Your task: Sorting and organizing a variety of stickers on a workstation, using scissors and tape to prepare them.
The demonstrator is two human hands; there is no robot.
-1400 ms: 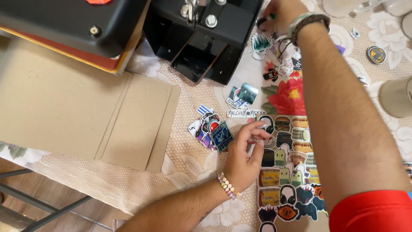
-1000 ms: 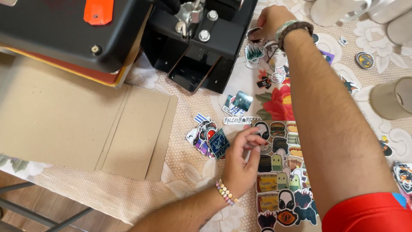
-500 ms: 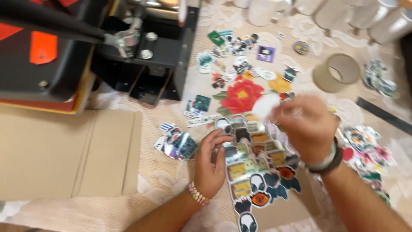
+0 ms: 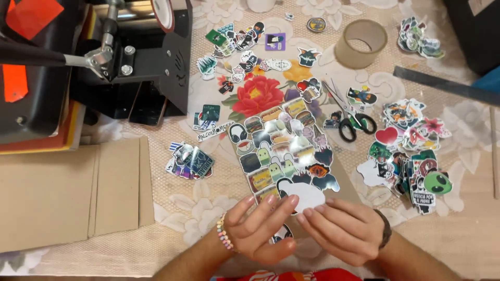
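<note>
Looking down through the head camera, I have both hands low in the middle, meeting over the near end of the sticker sheet (image 4: 284, 151). My left hand (image 4: 260, 229), bead bracelet at the wrist, has its fingers curled loosely, tips resting on a white cutout (image 4: 307, 195) at the sheet's bottom edge. My right hand (image 4: 341, 229), dark band at the wrist, lies just beside it, fingertips touching the same white piece; whether either hand truly pinches it I cannot tell. The sheet lies tilted on the floral cloth (image 4: 208, 208), glossy, with glare across its middle rows. Scissors (image 4: 349, 112) with green handles lie right of it, blades open. A tape roll (image 4: 361, 44) stands farther back. Loose stickers (image 4: 411, 151) pile up to the right, and more (image 4: 190, 161) lie left of the sheet. Cardboard (image 4: 67, 192) lies flat at the left, with the black press (image 4: 78, 62) behind it.
</note>
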